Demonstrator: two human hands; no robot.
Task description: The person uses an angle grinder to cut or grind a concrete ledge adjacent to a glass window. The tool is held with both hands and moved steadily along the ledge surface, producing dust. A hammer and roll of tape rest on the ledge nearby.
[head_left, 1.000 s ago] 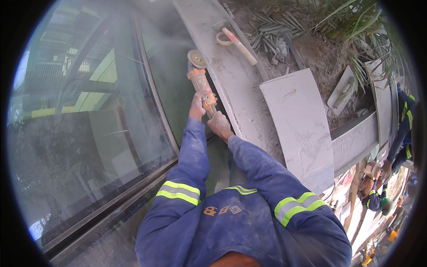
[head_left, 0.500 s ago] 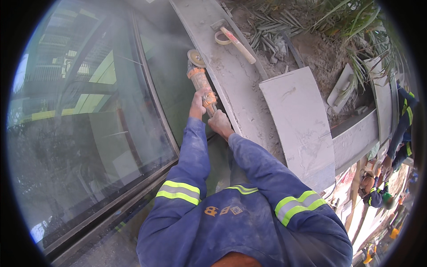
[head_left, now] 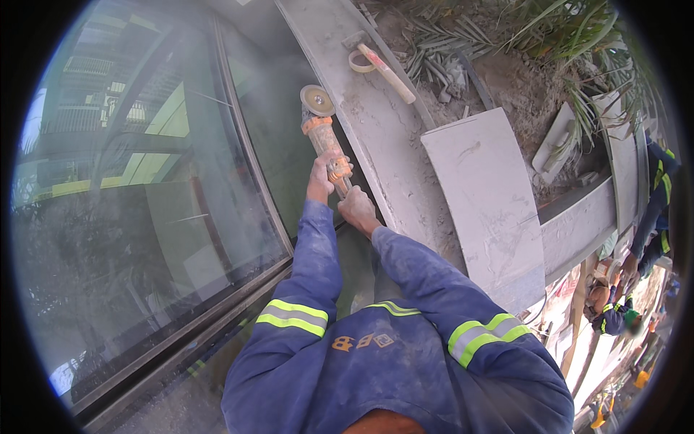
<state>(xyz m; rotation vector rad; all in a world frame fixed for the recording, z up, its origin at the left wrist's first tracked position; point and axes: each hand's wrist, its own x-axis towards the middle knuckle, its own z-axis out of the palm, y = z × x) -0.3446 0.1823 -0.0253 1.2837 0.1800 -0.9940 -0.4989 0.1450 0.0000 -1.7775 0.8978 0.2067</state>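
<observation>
An orange, dust-covered angle grinder [head_left: 323, 137] points away from me, held in both hands. My left hand [head_left: 322, 173] is wrapped round its body from the left. Closed on the rear end is my right hand [head_left: 359, 207]. The round disc [head_left: 316, 100] at its far end shows its face toward me, close to the left edge of a dusty grey ledge [head_left: 376, 137]. Whether the disc touches that edge I cannot tell. Pale dust hangs in the air beyond it.
A hammer [head_left: 388, 74] and a roll of tape [head_left: 361, 61] lie on the ledge. A grey slab [head_left: 486, 195] rests across it on the right. Glass panels [head_left: 166, 166] stand to my left. Beyond the ledge are soil and palm leaves [head_left: 571, 29]; other people [head_left: 614, 318] are at the far right.
The grinder's disc has shifted slightly to the left and turned so more of its face shows. Both hands keep their hold.
</observation>
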